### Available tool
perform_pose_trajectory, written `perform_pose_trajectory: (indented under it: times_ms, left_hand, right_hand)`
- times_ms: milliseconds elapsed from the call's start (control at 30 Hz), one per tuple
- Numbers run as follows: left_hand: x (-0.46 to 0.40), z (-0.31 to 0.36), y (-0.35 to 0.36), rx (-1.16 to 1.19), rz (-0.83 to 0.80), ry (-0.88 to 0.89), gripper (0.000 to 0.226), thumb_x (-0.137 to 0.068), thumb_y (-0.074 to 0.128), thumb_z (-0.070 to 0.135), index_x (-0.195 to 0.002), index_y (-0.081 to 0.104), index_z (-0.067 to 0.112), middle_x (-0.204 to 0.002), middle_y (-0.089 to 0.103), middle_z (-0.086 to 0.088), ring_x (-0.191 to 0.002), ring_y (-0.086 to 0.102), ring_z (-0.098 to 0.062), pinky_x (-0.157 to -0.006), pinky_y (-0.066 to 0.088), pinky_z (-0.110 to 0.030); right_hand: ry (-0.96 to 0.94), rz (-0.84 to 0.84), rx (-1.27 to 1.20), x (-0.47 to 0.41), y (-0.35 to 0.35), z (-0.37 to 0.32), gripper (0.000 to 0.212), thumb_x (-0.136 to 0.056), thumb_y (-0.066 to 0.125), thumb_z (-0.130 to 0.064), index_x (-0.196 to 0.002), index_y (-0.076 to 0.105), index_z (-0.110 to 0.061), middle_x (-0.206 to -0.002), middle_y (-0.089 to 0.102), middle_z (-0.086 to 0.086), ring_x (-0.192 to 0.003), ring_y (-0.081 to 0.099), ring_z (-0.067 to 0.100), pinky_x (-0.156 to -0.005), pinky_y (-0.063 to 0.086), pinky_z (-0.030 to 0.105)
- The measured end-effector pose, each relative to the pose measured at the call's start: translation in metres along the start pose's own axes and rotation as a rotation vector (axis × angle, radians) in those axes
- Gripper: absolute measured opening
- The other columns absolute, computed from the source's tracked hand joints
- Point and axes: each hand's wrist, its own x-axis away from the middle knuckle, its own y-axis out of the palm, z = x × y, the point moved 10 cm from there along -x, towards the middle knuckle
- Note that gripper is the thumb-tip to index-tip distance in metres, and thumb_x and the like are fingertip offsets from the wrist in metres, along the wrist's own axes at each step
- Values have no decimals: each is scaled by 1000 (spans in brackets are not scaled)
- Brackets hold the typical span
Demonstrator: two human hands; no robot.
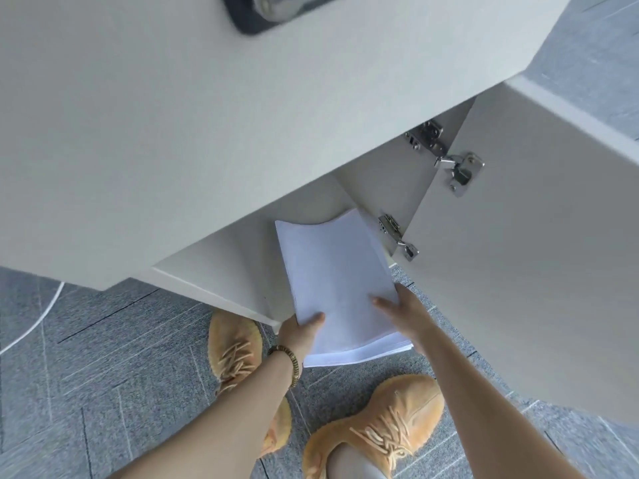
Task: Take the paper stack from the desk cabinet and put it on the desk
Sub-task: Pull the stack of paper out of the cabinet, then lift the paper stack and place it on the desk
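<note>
A thick white paper stack (337,281) juts out of the open desk cabinet (238,271), its far end curling up just under the desk edge. My left hand (300,331) grips its near left corner, thumb on top. My right hand (403,318) holds the near right edge, thumb on the top sheet and fingers underneath. The near end of the stack hangs over the floor. The pale grey desk top (173,133) fills the upper part of the view above the cabinet.
The cabinet door (525,257) stands swung open to the right on two metal hinges (456,167). A dark object (273,8) lies at the desk's far edge. My two tan shoes (377,426) stand on grey carpet; a white cable (38,319) runs at left.
</note>
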Motion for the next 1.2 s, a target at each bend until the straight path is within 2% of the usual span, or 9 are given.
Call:
perform_pose_trajectory:
  times_ms: [133, 300, 400, 567, 700, 933, 1033, 1100, 1200]
  left_hand:
    - [56, 25, -14, -162, -8, 77, 30, -90, 70, 15, -116, 69, 1, -109, 72, -11, -104, 67, -26, -91, 52, -35]
    - [160, 57, -30, -169, -117, 139, 23, -89, 68, 1, -112, 68, -3, -103, 69, -15, -93, 66, -26, -78, 49, -31]
    - [227, 62, -49, -163, -162, 94, 4, -87, 73, 11, -87, 72, 7, -95, 75, -15, -86, 70, -28, -79, 59, -43]
    - [321, 78, -76, -160, -253, 188, 20, -70, 78, 35, -72, 74, 16, -90, 80, -9, -91, 75, -32, -86, 60, -49]
    - [371, 79, -93, -167, -340, 282, 60, -57, 72, 59, -98, 74, 16, -100, 79, -5, -94, 73, -26, -91, 58, -50]
    - [517, 131, -153, -51, -411, 471, 20, -86, 75, 25, -102, 75, 13, -101, 80, 0, -99, 74, -22, -96, 57, -45]
    - [554, 165, -189, 37, -406, 588, 22, -89, 73, 17, -109, 75, 8, -102, 80, 0, -98, 75, -18, -84, 61, -31]
    - [572, 192, -216, 73, -406, 654, 23, -90, 72, 17, -112, 73, 9, -106, 79, -1, -98, 75, -15, -72, 59, -19]
    - [590, 235, -263, 106, -369, 740, 35, -83, 79, 31, -112, 72, 13, -110, 79, -1, -98, 75, -15, -83, 61, -31]
  right_hand:
    - [10, 34, 48, 66, -11, -32, 57, -64, 64, -39, -113, 64, -8, -104, 72, 17, -94, 69, 35, -84, 55, 52]
    - [-10, 99, 161, 178, -38, -71, 55, -68, 59, -39, -113, 63, -7, -104, 71, 17, -97, 69, 36, -81, 53, 47]
    - [-19, 167, 207, 253, -56, -90, 49, -75, 62, -39, -115, 62, -9, -104, 71, 12, -99, 68, 34, -81, 52, 42]
    - [-82, 312, 156, 376, -83, -119, 36, -84, 67, -29, -114, 68, -10, -104, 75, 11, -99, 70, 32, -87, 55, 46]
    - [-127, 417, 97, 474, -94, -140, 26, -87, 68, -24, -110, 68, -13, -102, 75, 7, -98, 70, 31, -89, 55, 45]
    - [-353, 489, -96, 613, -100, -184, 14, -87, 71, -15, -101, 73, -18, -90, 81, 1, -87, 76, 26, -83, 59, 52]
    - [-480, 483, -188, 655, -90, -226, 17, -88, 72, -23, -104, 72, -18, -96, 81, 2, -93, 76, 28, -81, 59, 51]
    - [-560, 451, -269, 676, -80, -260, 16, -91, 70, -22, -107, 71, -18, -100, 81, 0, -92, 77, 21, -73, 63, 39]
    - [-651, 395, -352, 696, -61, -317, 16, -91, 71, -24, -106, 68, -17, -102, 80, 1, -91, 77, 19, -70, 61, 32]
